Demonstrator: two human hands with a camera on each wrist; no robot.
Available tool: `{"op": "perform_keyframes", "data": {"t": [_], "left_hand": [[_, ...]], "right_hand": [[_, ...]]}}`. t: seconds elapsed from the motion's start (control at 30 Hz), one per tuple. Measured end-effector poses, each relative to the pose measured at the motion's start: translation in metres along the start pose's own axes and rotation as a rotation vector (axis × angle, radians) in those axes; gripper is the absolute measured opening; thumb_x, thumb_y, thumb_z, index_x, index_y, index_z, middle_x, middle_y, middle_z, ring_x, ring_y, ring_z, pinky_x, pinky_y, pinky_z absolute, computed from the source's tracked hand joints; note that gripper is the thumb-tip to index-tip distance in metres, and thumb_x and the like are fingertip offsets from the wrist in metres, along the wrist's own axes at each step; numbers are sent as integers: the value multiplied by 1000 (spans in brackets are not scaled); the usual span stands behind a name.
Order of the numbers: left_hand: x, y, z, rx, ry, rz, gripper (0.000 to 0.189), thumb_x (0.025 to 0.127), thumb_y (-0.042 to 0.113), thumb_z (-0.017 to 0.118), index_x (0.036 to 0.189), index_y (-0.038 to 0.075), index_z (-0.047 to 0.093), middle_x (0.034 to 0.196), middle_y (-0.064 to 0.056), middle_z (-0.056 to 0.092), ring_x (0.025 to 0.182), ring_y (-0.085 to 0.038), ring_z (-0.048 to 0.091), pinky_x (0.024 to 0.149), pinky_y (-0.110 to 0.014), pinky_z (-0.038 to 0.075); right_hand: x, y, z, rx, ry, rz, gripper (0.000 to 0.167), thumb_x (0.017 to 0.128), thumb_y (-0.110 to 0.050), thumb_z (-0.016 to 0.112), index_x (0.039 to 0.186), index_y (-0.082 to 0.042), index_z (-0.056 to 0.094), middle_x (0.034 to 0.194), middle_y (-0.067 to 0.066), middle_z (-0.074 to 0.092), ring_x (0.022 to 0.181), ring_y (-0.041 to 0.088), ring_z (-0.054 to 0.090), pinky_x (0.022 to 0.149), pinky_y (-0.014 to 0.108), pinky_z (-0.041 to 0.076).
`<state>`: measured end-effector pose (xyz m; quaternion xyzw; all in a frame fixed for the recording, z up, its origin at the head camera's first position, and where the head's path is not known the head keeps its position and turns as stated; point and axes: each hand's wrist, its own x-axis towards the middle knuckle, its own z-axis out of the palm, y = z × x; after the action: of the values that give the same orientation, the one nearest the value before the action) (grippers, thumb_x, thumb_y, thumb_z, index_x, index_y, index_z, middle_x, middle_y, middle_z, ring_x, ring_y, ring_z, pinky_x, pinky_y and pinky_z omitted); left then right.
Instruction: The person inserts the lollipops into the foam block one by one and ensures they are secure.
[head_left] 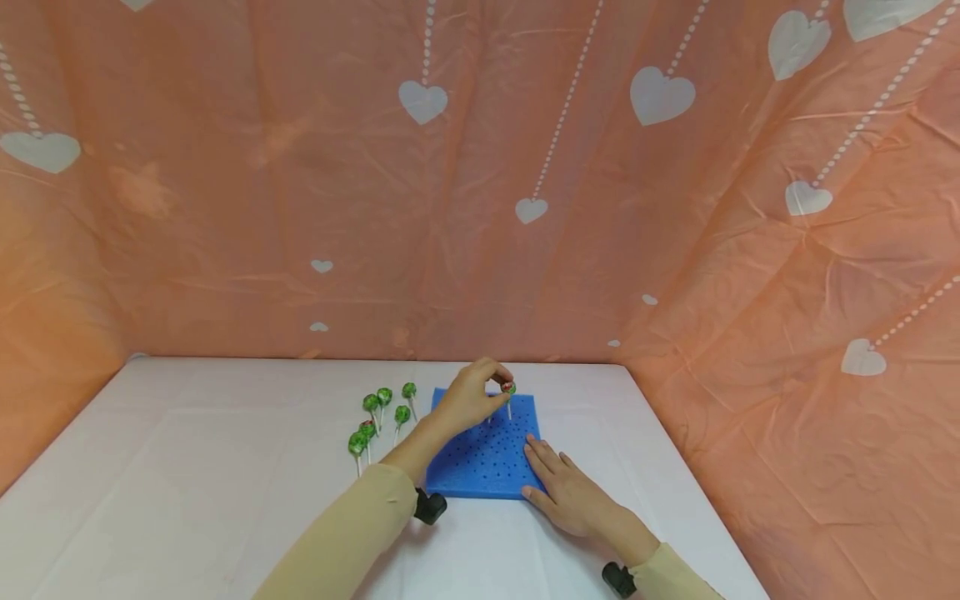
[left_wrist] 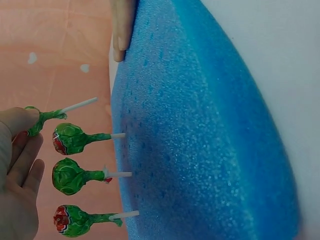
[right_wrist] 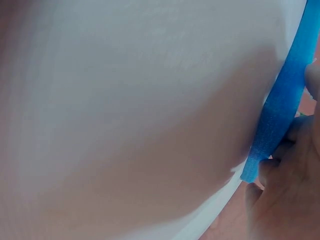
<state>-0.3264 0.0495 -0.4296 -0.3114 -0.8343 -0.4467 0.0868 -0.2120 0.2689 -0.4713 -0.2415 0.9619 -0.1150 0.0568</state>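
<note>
In the head view my left hand (head_left: pixel 468 402) is over the far part of a blue foam board (head_left: pixel 480 467) dotted with small holes. Its thumb and fingers pinch the green-wrapped head of a lollipop (left_wrist: pixel 44 118), the white stick pointing toward the board. Beside it in the left wrist view, a row of 3 lollipops (left_wrist: pixel 69 176) stands with sticks in the foam. My right hand (head_left: pixel 572 497) rests with extended fingers on the board's right edge; the right wrist view shows its fingers along the blue side (right_wrist: pixel 280 112).
Several green lollipops (head_left: pixel 357 443) lie on the white-covered table (head_left: pixel 225 467), left of the board and of my left forearm. An orange curtain (head_left: pixel 480 275) with white hearts hangs behind the table and along its sides.
</note>
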Motion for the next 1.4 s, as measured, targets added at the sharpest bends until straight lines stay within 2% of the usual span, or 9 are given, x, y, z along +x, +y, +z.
{"op": "perform_keyframes", "data": {"t": [0.2, 0.43, 1.03, 1.4], "left_hand": [[1, -1, 4, 42, -34, -15, 21, 96, 6, 75, 116, 8, 70, 116, -7, 66, 113, -29, 67, 97, -42, 57], [1, -1, 9, 105, -52, -13, 18, 96, 8, 75, 113, 11, 70, 114, -4, 66, 109, -25, 69, 90, -37, 60], [2, 1, 14, 121, -65, -10, 17, 95, 5, 76, 111, 8, 71, 112, -5, 66, 108, -26, 69, 91, -37, 59], [2, 3, 12, 155, -95, 5, 17, 96, 7, 76, 113, 8, 73, 114, -5, 67, 108, -25, 70, 92, -37, 59]], "right_hand": [[-1, 0, -1, 5, -7, 5, 70, 111, -43, 45, 160, 4, 30, 171, 18, 21, 156, 38, 22, 123, 61, 25], [0, 0, -1, 13, -21, 11, 70, 111, -44, 45, 161, 3, 29, 171, 17, 20, 157, 37, 21, 123, 60, 25], [1, 2, 0, 6, -27, 24, 71, 111, -46, 44, 162, 1, 28, 172, 15, 18, 157, 35, 20, 124, 60, 24], [0, 0, -1, 4, -23, 22, 71, 111, -46, 44, 162, 1, 28, 172, 15, 19, 157, 36, 21, 124, 60, 24]]}}
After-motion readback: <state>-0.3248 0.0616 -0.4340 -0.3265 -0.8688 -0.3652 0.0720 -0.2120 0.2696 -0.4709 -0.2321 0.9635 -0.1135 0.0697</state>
